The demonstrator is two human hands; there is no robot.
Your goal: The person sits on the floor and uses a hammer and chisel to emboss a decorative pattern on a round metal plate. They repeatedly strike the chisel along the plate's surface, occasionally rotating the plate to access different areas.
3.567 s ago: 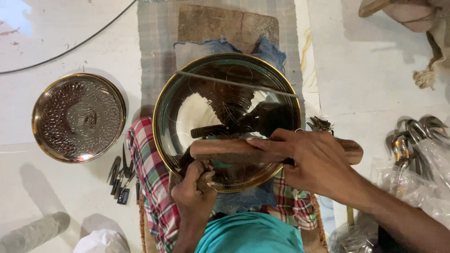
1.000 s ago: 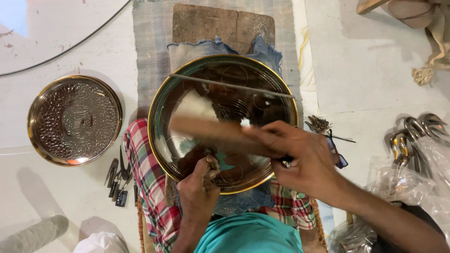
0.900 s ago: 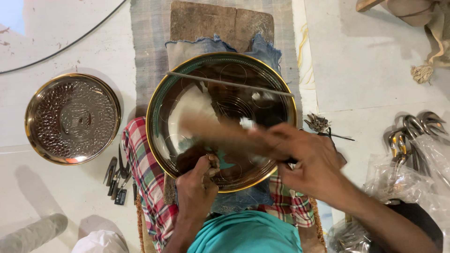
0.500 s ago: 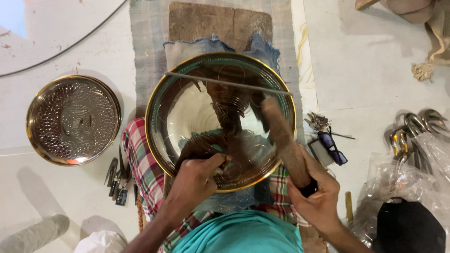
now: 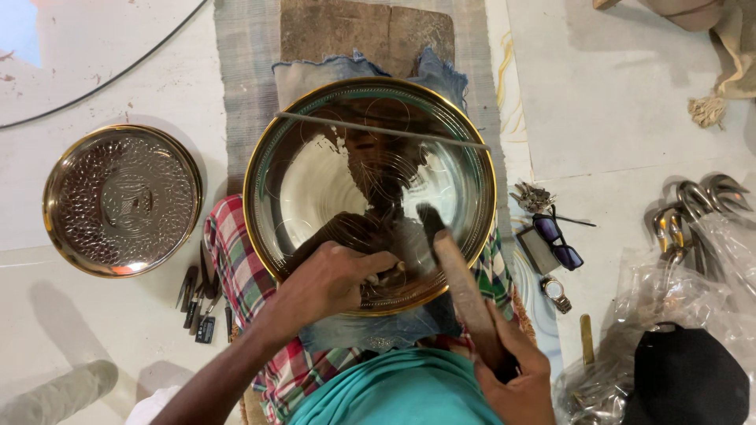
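On my lap, left hand (image 5: 335,279) pinches a small tool against the bowl (image 5: 315,169); right hand (image 5: 512,378) grips the mallet (image 5: 465,291). Bowl looks stiff, slick; I'd hold its rim.

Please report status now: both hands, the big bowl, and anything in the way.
Left hand presses inside brass bowl. Right hand grips wooden stick. Nothing blocks.

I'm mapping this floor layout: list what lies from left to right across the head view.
Small hammered brass plate → cluster of small dark tools → large shiny brass plate, with the left hand on it → wooden mallet in the right hand → sunglasses → black cap.
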